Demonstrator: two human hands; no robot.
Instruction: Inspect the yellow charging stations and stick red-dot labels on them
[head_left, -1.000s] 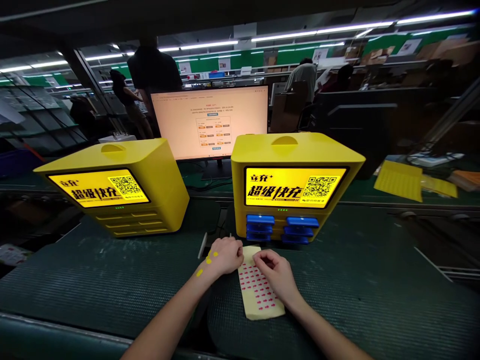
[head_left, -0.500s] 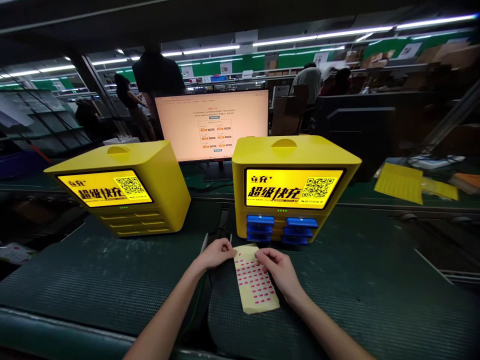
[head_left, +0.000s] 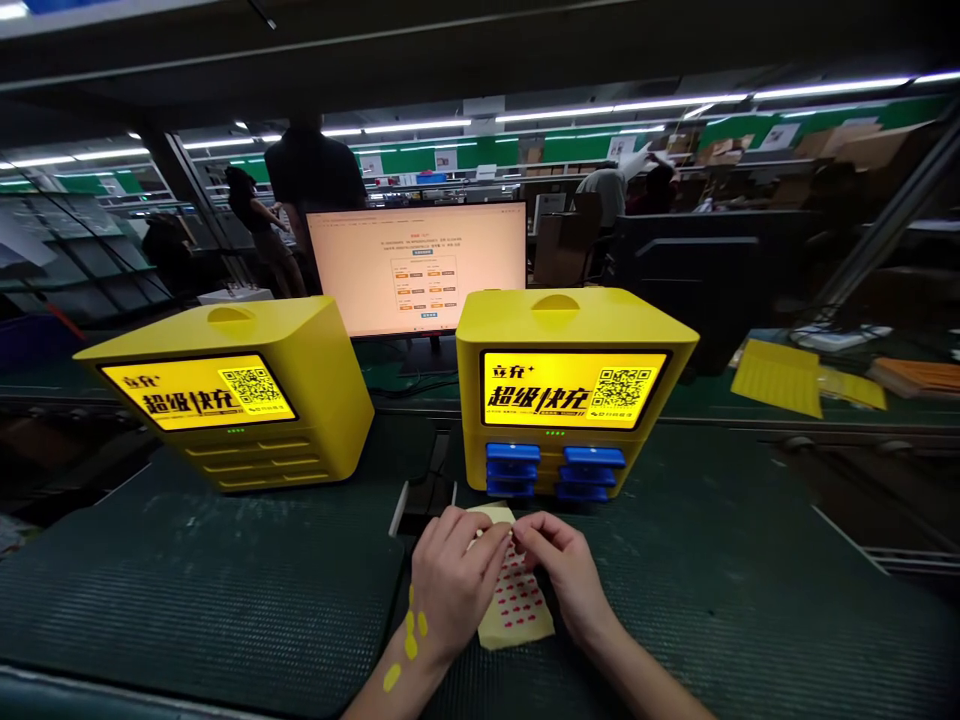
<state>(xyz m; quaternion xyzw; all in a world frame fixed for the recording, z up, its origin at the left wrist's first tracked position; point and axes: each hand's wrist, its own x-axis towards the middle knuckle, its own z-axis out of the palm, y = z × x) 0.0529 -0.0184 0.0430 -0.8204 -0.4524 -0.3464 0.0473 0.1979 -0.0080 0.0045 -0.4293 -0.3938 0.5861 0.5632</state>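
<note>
At lower centre our left hand [head_left: 450, 585] and right hand [head_left: 561, 572] pinch one sticker sheet [head_left: 516, 610]; a careless peel could tear or crease a red dot.

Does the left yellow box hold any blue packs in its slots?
No: the left box shows only yellow slots, while the blue packs sit in the right box.

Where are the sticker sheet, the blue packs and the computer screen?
sticker sheet [head_left: 517, 608]: head view, on its red-dotted lower half.
blue packs [head_left: 511, 453]: head view, on the top left pack.
computer screen [head_left: 418, 265]: head view, on its lit middle.
</note>
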